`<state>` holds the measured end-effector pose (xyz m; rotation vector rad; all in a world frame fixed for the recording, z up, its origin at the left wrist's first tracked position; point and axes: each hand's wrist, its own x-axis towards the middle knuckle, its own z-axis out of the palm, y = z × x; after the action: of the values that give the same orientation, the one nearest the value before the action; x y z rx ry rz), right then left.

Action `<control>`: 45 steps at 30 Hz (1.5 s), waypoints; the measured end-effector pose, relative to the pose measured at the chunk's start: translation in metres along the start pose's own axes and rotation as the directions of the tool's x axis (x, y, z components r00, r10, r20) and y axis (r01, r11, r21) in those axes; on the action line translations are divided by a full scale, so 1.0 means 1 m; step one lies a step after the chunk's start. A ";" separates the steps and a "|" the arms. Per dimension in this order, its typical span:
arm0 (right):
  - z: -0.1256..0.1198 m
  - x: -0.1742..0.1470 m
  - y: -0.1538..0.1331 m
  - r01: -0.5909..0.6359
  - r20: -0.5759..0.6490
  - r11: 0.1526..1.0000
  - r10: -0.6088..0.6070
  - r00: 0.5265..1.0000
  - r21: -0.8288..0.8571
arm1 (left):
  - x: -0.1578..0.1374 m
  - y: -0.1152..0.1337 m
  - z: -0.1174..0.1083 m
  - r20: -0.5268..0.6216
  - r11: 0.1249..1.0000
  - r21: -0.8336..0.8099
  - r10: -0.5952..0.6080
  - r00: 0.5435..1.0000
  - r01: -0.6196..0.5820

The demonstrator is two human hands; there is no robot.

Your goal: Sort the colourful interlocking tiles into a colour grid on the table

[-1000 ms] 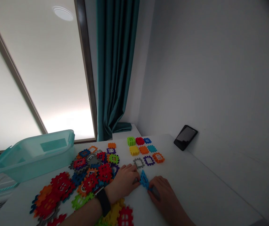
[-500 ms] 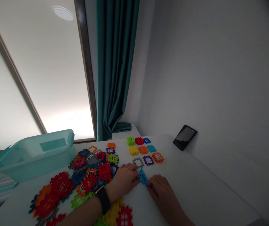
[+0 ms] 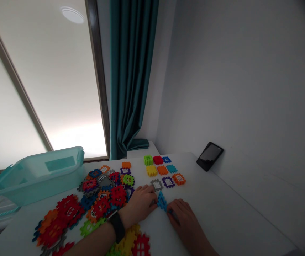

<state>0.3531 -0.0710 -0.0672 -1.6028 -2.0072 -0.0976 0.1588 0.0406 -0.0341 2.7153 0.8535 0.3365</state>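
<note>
A light blue triangular building tile (image 3: 162, 201) lies between my two hands over the white table. My left hand (image 3: 141, 201), with a black watch on its wrist, pinches the tile's left edge between curled fingers. From the other side, the fingers of my right hand (image 3: 180, 213) close on its lower right corner. Something small and dark shows under the right fingers, too shaded to name. Just beyond the left fingertips is a grey window tile (image 3: 157, 184). A purple window tile (image 3: 168, 182) and an orange window tile (image 3: 179, 179) continue that row.
Farther back sit stacks of tiles, among them yellow (image 3: 151, 170), green (image 3: 148, 160) and red (image 3: 158, 159) ones. A heap of mixed tiles (image 3: 101, 206) spreads beside my left arm. The teal bin (image 3: 45, 185) stands at left; a black phone (image 3: 210, 156) is by the wall.
Hardly anything differs. Both hands stay at the light blue triangular tile, with only a very slight shift of the right hand.
</note>
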 end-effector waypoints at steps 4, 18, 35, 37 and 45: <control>0.001 0.000 0.000 0.003 0.000 1.000 -0.003 1.000 0.012 | 0.000 0.000 0.001 0.002 1.000 0.000 -0.007 1.000 0.007; -0.001 -0.002 0.003 -0.013 -0.068 0.997 0.019 0.997 0.080 | -0.014 0.000 -0.026 -0.006 0.999 -0.001 -0.041 0.999 0.041; 0.002 0.008 -0.058 0.161 -0.025 0.976 -0.160 0.987 0.148 | -0.111 -0.007 -0.073 -0.149 0.996 0.038 -0.077 0.986 0.084; 0.003 0.009 -0.073 0.182 0.012 0.967 -0.187 0.982 0.180 | -0.124 -0.007 -0.077 -0.175 0.995 0.044 -0.080 0.981 0.089; 0.019 0.009 -0.118 0.255 0.129 0.920 -0.303 0.944 0.299 | -0.156 -0.018 -0.072 -0.269 0.997 -0.030 -0.070 0.961 0.064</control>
<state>0.2369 -0.0888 -0.0462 -1.1751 -2.2585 0.2169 0.0034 -0.0227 0.0055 2.6515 1.0034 0.7091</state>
